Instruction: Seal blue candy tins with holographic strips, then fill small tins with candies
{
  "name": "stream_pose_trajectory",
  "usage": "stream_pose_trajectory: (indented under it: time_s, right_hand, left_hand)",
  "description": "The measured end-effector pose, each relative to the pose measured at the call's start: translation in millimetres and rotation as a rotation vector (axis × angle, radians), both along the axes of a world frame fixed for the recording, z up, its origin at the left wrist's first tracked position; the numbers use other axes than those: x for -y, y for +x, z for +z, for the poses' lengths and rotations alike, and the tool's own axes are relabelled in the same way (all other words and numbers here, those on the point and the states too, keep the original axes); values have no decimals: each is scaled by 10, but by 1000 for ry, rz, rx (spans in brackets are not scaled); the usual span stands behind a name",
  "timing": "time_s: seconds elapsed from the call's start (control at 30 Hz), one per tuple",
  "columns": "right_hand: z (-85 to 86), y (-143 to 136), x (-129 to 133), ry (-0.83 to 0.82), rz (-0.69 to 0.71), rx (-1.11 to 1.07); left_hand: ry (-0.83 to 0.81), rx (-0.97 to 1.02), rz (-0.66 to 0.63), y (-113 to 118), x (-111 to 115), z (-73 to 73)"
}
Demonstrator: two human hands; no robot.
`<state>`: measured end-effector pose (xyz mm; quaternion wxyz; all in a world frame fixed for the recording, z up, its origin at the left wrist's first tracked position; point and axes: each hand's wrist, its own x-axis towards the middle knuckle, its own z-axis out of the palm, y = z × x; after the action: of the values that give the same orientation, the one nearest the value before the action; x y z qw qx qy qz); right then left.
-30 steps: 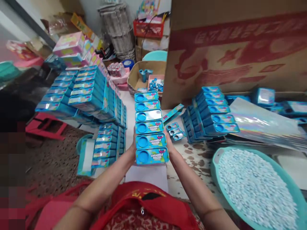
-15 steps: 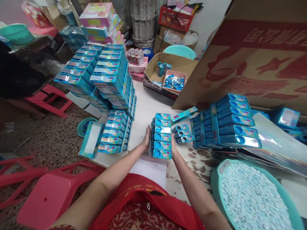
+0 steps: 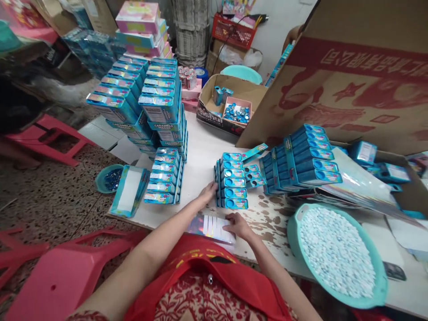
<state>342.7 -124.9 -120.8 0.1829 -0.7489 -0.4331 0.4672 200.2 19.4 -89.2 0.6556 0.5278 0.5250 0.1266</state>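
Note:
My left hand (image 3: 209,192), its fingers stretched out, rests against the left side of a row of blue tins (image 3: 235,182) standing in a tray at the table's middle. Below that row, a shiny label sheet (image 3: 214,227) with white strips lies at the table's front edge. My right hand (image 3: 237,224) is closed, its fingertips pinching the sheet's right side. Just right of the row are several tins with open round holes (image 3: 255,176) and a flat blue carton piece (image 3: 254,152).
Stacked tins (image 3: 158,100) and a shorter row (image 3: 162,176) stand left, beside empty trays (image 3: 129,191). At right are more tins (image 3: 301,156), a candy basin (image 3: 337,254) and a large cardboard box (image 3: 351,84). A box with caps (image 3: 214,120) sits behind.
My right hand has left the tin row and moved down to the label sheet, whose shiny printed side now shows. My left hand stays beside the tins. The view has shifted right.

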Motion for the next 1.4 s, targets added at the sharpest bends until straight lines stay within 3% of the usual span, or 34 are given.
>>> stream_pose_trajectory:
  time_s: [0.1, 0.17, 0.27, 0.33, 0.63, 0.8, 1.03, 1.13, 1.2, 1.4]
  right_hand:
    - [-12, -69, 61, 7, 35, 122]
    - [-4, -97, 93, 15, 39, 191]
    - [42, -86, 150, -2, 31, 246]
    - [86, -49, 220, -31, 22, 258]
    - [231, 140, 827, -111, -9, 282]
    - [201, 350, 974, -94, 43, 298]
    - [114, 638, 808, -29, 80, 443]
    - [149, 483, 654, 187, 162, 545]
    - [147, 298, 540, 292, 259, 502]
    - [-65, -82, 396, 293, 497, 394]
  left_hand:
    - [155, -333, -360, -415, 139, -78]
    - [158, -386, -531, -661, 243, -69]
    - [214, -476, -736, -896, 362, -4]
    - [257, -531, -782, -949, 424, 29]
    - [262, -459, -827, -709, 873, -109]
    - [240, -379, -768, -613, 921, -196]
    - [159, -314, -534, -482, 837, -429]
    - [120, -276, -471, -460, 868, -470]
    - [120, -271, -435, -431, 899, -452]
    - [118, -517, -416, -274, 924, -309]
